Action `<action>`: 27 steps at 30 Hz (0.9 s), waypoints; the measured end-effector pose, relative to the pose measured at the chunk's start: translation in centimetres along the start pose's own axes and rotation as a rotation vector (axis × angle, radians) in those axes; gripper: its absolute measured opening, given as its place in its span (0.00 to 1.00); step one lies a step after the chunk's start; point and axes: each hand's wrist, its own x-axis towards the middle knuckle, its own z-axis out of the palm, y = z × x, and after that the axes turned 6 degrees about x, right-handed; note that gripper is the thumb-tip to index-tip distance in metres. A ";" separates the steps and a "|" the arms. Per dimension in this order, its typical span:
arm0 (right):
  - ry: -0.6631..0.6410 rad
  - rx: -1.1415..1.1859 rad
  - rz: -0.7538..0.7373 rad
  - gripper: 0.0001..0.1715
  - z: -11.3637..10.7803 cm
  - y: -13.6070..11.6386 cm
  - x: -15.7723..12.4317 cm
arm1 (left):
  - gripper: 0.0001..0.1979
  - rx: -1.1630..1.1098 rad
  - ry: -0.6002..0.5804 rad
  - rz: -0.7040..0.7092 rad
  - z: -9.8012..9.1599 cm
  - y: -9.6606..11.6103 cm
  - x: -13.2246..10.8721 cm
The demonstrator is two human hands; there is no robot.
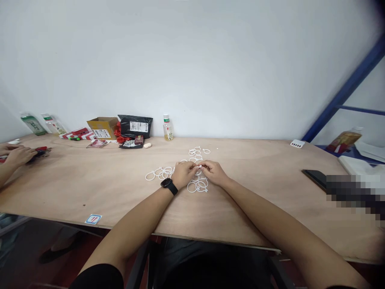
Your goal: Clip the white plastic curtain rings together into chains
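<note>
My left hand, with a black watch on its wrist, and my right hand meet over a scatter of several white plastic rings on the wooden table. Both hands have their fingers curled and pinch a white ring between them. More white rings lie to the left of my left hand and further back.
Another person's hands work at the far left with red items. At the back stand a cardboard box, a black pouch and a small bottle. A black phone lies at the right, near a blue frame.
</note>
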 end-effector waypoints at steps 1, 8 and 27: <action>0.009 0.004 0.009 0.14 0.1 0.0 0.0 | 0.11 0.002 -0.002 0.004 0.0 0.0 0.0; 0.046 0.031 0.053 0.14 0.2 0.0 0.2 | 0.10 0.010 -0.014 0.044 -0.1 0.4 -0.2; -0.250 -0.498 0.143 0.26 0.3 5.4 3.0 | 0.10 0.056 -0.084 0.023 -0.1 0.4 -0.2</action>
